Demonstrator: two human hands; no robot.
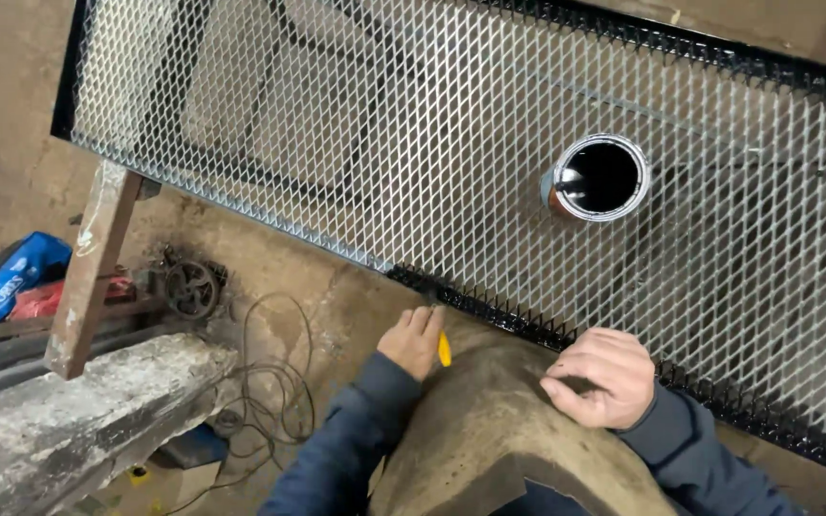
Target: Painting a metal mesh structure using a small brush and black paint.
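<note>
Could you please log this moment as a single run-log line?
left hand: holds yellow-handled tool at black-painted frame edge | right hand: rests on knee | open paint can: on expanded metal mesh panel

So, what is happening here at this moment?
A person leans over a metal mesh panel with a dark frame. The left hand holds a yellow-handled brush against the lower frame edge, which looks wet with black paint there. The right hand rests on the person's knee, close to the frame. An open paint can stands on the mesh.
</note>
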